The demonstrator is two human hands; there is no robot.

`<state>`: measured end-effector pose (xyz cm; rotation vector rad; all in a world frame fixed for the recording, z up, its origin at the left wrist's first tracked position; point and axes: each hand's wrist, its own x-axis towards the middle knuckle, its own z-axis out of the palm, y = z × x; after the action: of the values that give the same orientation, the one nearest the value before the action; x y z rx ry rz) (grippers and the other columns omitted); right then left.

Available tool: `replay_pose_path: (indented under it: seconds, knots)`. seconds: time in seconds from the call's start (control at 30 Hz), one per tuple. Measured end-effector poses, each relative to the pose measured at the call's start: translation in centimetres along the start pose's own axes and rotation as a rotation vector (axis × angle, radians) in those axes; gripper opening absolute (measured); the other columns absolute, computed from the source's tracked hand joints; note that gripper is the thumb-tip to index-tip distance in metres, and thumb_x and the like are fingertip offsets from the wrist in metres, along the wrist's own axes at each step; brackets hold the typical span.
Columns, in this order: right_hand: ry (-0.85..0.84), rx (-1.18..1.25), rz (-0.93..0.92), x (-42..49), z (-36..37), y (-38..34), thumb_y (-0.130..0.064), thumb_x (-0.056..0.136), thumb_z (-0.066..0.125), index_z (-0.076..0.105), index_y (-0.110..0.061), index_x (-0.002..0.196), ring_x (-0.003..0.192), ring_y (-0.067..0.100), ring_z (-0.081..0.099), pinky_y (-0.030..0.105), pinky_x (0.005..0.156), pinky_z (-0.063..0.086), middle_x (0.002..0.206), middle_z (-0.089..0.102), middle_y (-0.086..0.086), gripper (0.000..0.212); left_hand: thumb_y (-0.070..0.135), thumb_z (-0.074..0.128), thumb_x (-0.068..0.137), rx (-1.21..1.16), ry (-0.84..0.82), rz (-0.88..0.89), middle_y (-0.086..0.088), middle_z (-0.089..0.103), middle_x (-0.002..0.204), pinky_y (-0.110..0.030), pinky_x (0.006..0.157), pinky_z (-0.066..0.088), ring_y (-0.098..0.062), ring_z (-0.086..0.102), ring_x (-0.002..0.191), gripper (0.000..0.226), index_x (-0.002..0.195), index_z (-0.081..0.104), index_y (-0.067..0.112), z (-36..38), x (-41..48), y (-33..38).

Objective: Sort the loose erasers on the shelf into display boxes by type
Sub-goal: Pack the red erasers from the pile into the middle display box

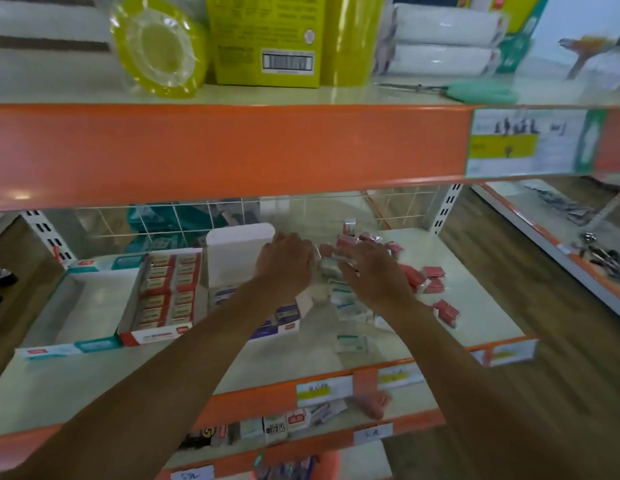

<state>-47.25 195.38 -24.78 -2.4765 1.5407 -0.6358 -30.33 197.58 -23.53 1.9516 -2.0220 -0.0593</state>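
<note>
Your right hand (pixel 374 271) hovered fingers spread, gripping nothing, directly over the loose white-and-teal wrapped erasers (pixel 350 308), which ran in a line toward you along the cream metal shelf (pixel 474 292). Red wrapped erasers (pixel 424 277) lay just right of it. Your left hand (pixel 284 263) curled beside the pile; whether it held anything, can't tell. Teal-edged empty display box (pixel 76 306) sat far left.

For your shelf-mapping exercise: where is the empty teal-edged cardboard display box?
In the head view, the empty teal-edged display box sits far left on the shelf, directly beside the red-trimmed box full of erasers.
</note>
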Motion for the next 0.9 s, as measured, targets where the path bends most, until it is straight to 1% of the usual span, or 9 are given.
replay_pose_path:
  seconds: [0.13, 0.23, 0.3, 0.37, 0.47, 0.63, 0.77, 0.83, 0.9]
  knots:
    - [0.021, 0.013, -0.011, 0.7, -0.6, 1.4, -0.02, 0.093, 0.058, 0.063, -0.016, 0.123, 0.118, 0.027, 0.051, 0.034, 0.093, 0.043, 0.123, 0.062, 0.009, 0.031, 0.017, 0.055, 0.089, -0.061, -0.013, -0.002, -0.006, 0.062, 0.102, -0.037, 0.089, 0.048, -0.024, 0.053, 0.103, 0.017, 0.103, 0.065, 0.014, 0.9, 1.9, 0.5]
    - [0.009, -0.001, -0.014, 1.7, -0.7, 2.5, -0.02, 0.092, 0.06, 0.063, -0.02, 0.124, 0.112, 0.026, 0.052, 0.036, 0.09, 0.045, 0.116, 0.063, 0.007, 0.032, 0.012, 0.061, 0.084, -0.035, -0.067, 0.003, -0.006, 0.062, 0.109, -0.038, 0.09, 0.048, -0.025, 0.05, 0.109, 0.024, 0.107, 0.064, 0.016, 1.4, 3.6, 1.0]
    - [-0.016, -0.017, -0.008, 2.6, -0.6, 3.1, -0.02, 0.092, 0.059, 0.064, -0.02, 0.122, 0.113, 0.026, 0.051, 0.034, 0.089, 0.044, 0.117, 0.064, 0.006, 0.031, 0.007, 0.06, 0.083, -0.001, -0.13, 0.006, -0.004, 0.059, 0.112, -0.038, 0.091, 0.047, -0.024, 0.046, 0.112, 0.028, 0.109, 0.063, 0.018, 1.9, 4.5, 1.1]
    - [-0.041, -0.022, 0.016, 3.6, -0.3, 3.6, -0.022, 0.092, 0.058, 0.065, -0.02, 0.119, 0.115, 0.024, 0.049, 0.031, 0.089, 0.043, 0.119, 0.064, 0.005, 0.027, 0.004, 0.057, 0.084, 0.053, -0.201, 0.025, -0.002, 0.058, 0.109, -0.039, 0.091, 0.046, -0.024, 0.046, 0.11, 0.029, 0.108, 0.062, 0.018, 2.5, 5.2, 0.9]
    - [-0.078, -0.023, 0.042, 4.8, -0.2, 3.8, -0.024, 0.094, 0.057, 0.068, -0.019, 0.113, 0.114, 0.025, 0.051, 0.032, 0.089, 0.044, 0.116, 0.066, 0.005, 0.022, 0.01, 0.057, 0.085, 0.094, -0.265, 0.053, -0.005, 0.061, 0.099, -0.042, 0.089, 0.047, -0.026, 0.054, 0.099, 0.021, 0.103, 0.062, 0.018, 3.3, 5.6, 0.5]
    - [-0.122, -0.011, 0.083, 5.8, 1.0, 3.8, -0.026, 0.09, 0.061, 0.068, -0.026, 0.109, 0.088, 0.023, 0.063, 0.038, 0.08, 0.055, 0.104, 0.066, 0.006, 0.02, 0.018, 0.056, 0.092, 0.119, -0.224, 0.091, -0.007, 0.058, 0.109, -0.033, 0.087, 0.045, -0.026, 0.052, 0.105, 0.022, 0.112, 0.065, 0.019, 2.9, 5.7, 0.4]
    - [-0.103, -0.058, 0.07, 6.3, 1.0, 3.7, -0.026, 0.088, 0.065, 0.068, -0.022, 0.102, 0.097, 0.023, 0.053, 0.043, 0.086, 0.047, 0.098, 0.065, 0.002, 0.015, 0.014, 0.063, 0.087, 0.098, -0.121, 0.057, -0.007, 0.062, 0.101, -0.03, 0.084, 0.046, -0.024, 0.058, 0.099, 0.016, 0.103, 0.066, 0.012, 2.4, 5.5, -0.6]
    - [-0.078, -0.063, 0.065, 6.4, 1.0, 3.6, -0.025, 0.087, 0.065, 0.065, -0.021, 0.1, 0.097, 0.022, 0.051, 0.042, 0.086, 0.045, 0.095, 0.065, 0.0, 0.013, 0.012, 0.065, 0.086, 0.021, -0.075, 0.005, -0.007, 0.065, 0.095, -0.034, 0.084, 0.051, -0.023, 0.062, 0.094, 0.013, 0.099, 0.066, 0.011, 1.9, 5.5, -1.1]
    - [-0.048, -0.036, 0.067, 6.5, 1.2, 3.3, -0.028, 0.087, 0.065, 0.064, -0.02, 0.101, 0.096, 0.023, 0.052, 0.042, 0.084, 0.046, 0.091, 0.066, 0.001, 0.016, 0.018, 0.064, 0.088, -0.103, -0.061, -0.045, -0.006, 0.067, 0.094, -0.038, 0.082, 0.054, -0.024, 0.064, 0.089, 0.012, 0.099, 0.065, 0.012, 1.0, 5.2, -1.4]
